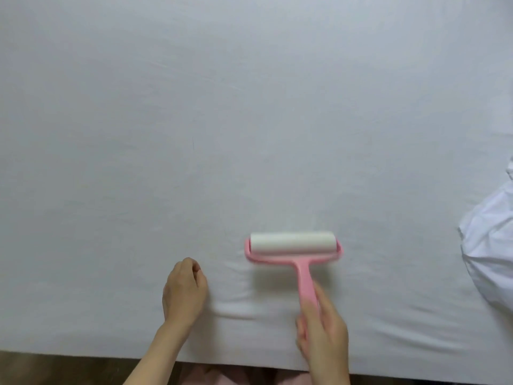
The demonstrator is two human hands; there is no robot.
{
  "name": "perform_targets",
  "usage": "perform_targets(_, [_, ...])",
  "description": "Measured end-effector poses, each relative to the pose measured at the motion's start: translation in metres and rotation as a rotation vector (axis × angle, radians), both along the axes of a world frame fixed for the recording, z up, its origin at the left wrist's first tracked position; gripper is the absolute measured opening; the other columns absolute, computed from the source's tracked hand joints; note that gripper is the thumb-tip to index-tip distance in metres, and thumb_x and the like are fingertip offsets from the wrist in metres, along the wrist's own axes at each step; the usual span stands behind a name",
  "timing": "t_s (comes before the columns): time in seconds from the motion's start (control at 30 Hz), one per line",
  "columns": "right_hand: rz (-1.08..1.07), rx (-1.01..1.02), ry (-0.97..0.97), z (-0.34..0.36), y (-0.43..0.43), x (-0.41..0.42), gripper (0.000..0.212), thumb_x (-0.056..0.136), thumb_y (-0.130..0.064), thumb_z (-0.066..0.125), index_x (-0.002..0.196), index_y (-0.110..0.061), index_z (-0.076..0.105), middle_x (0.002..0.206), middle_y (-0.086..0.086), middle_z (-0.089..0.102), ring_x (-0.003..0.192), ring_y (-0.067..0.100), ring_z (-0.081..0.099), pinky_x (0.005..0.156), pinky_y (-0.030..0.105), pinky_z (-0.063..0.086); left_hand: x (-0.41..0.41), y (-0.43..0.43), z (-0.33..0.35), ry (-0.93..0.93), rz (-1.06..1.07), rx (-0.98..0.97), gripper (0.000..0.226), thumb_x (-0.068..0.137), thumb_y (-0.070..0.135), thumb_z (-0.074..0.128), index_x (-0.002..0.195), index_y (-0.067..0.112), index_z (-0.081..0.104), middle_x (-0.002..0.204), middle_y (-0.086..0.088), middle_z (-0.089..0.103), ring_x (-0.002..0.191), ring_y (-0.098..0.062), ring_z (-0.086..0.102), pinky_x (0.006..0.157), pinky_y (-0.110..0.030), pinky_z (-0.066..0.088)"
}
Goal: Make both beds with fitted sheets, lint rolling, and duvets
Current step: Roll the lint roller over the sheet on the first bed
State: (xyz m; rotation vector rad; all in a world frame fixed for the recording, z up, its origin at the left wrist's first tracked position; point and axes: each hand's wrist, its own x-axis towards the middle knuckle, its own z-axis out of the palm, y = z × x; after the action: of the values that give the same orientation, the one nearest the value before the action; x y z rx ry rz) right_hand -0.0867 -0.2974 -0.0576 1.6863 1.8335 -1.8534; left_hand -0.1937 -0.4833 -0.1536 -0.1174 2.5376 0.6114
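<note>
One white fitted sheet [249,107] fills nearly the whole frame. One lint roller [293,252] shows at lower centre, made of one pink handle [305,282] and one white roll [292,241]. Two hands are in view: one left hand [184,290] at lower centre-left and one right hand [323,332] beside it to the right. One bunched white cloth [488,240] shows at the right edge. One thin dark strand [193,143] marks the sheet left of centre. One strip of brown floor [69,368] runs along the lower left.

Matt cloth sheet [194,107]; smooth pink plastic lint roller [294,250].
</note>
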Motion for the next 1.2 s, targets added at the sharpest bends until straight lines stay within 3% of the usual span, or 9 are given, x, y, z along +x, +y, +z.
perform_targets(0.27, [0.124,0.212,0.055,-0.065,0.073,-0.179,0.02,0.097,-0.027,0.042,0.106,-0.025,0.06,0.059,-0.002,0.045,0.045,0.013,0.041,0.046,0.026,0.036,-0.009,-0.003,0.001,0.033,-0.02,0.032,0.01,0.09,0.006,0.046,0.082,0.009,0.052,0.078,-0.002,0.053,0.068,-0.018,0.051,0.059,-0.034,0.044])
perform_targets(0.47, [0.188,0.197,-0.084,-0.074,0.018,-0.029,0.025,0.099,-0.027,0.046,0.117,-0.03,0.062,0.055,-0.007,0.046,0.041,0.004,0.041,0.046,0.023,0.036,0.001,-0.006,-0.004,-0.011,-0.056,0.025,0.011,0.09,0.006,0.046,0.08,0.01,0.051,0.077,-0.001,0.052,0.067,-0.017,0.05,0.056,-0.032,0.044])
perform_targets(0.63, [0.203,0.177,-0.247,-0.031,-0.036,0.122,0.064,0.056,-0.089,0.049,0.104,-0.051,0.068,0.07,-0.008,0.062,0.063,0.009,0.055,0.065,0.023,0.043,0.01,0.003,-0.002,-0.023,-0.112,0.036,0.013,0.09,0.007,0.046,0.078,0.012,0.049,0.075,0.0,0.051,0.066,-0.016,0.05,0.056,-0.031,0.044])
perform_targets(0.7, [0.249,0.234,-0.298,-0.009,-0.039,0.129,0.013,0.07,-0.064,0.064,0.082,-0.061,0.068,0.076,-0.008,0.068,0.067,0.009,0.06,0.064,0.018,0.044,0.014,0.009,-0.002,-0.026,-0.135,0.043,0.013,0.09,0.007,0.046,0.078,0.012,0.049,0.075,0.0,0.051,0.066,-0.017,0.05,0.056,-0.032,0.045])
perform_targets(0.77, [0.242,0.268,-0.286,0.006,-0.033,0.13,0.019,0.079,-0.044,0.068,0.074,-0.062,0.067,0.078,-0.005,0.071,0.063,0.013,0.061,0.058,0.016,0.046,0.018,0.015,-0.002,-0.027,-0.161,0.051,0.013,0.089,0.006,0.046,0.078,0.012,0.049,0.075,0.0,0.051,0.066,-0.017,0.05,0.057,-0.034,0.046])
perform_targets(0.8, [0.14,0.162,-0.2,0.017,-0.03,0.124,0.008,0.071,-0.054,0.071,0.076,-0.06,0.068,0.073,-0.004,0.071,0.057,0.015,0.059,0.053,0.018,0.045,0.02,0.017,-0.003,-0.026,-0.175,0.056,0.013,0.089,0.006,0.047,0.078,0.012,0.049,0.075,0.0,0.052,0.066,-0.017,0.05,0.057,-0.034,0.045])
perform_targets(0.87, [-0.008,0.063,-0.129,0.025,-0.016,0.114,0.041,0.051,-0.073,0.074,0.085,-0.049,0.073,0.052,-0.001,0.053,0.042,0.015,0.042,0.04,0.02,0.033,0.023,0.022,-0.004,-0.023,-0.203,0.061,0.013,0.089,0.006,0.047,0.077,0.011,0.049,0.075,-0.001,0.052,0.066,-0.017,0.05,0.056,-0.034,0.044])
perform_targets(1.0, [-0.236,0.056,-0.041,0.006,0.051,0.054,0.02,0.095,-0.027,0.054,0.111,-0.035,0.063,0.057,0.002,0.034,0.041,0.007,0.03,0.035,0.017,0.024,0.028,0.031,-0.003,-0.014,-0.256,0.074,0.013,0.089,0.006,0.047,0.078,0.01,0.049,0.075,-0.001,0.052,0.067,-0.018,0.05,0.058,-0.036,0.045])
perform_targets(1.2, [-0.164,0.143,-0.016,-0.029,0.156,-0.039,0.024,0.097,-0.024,0.042,0.113,-0.021,0.06,0.059,0.002,0.039,0.038,0.011,0.033,0.038,0.016,0.026,0.029,0.041,-0.007,0.032,-0.322,0.07,0.011,0.088,0.005,0.048,0.078,0.009,0.051,0.074,-0.001,0.052,0.066,-0.019,0.049,0.056,-0.034,0.042])
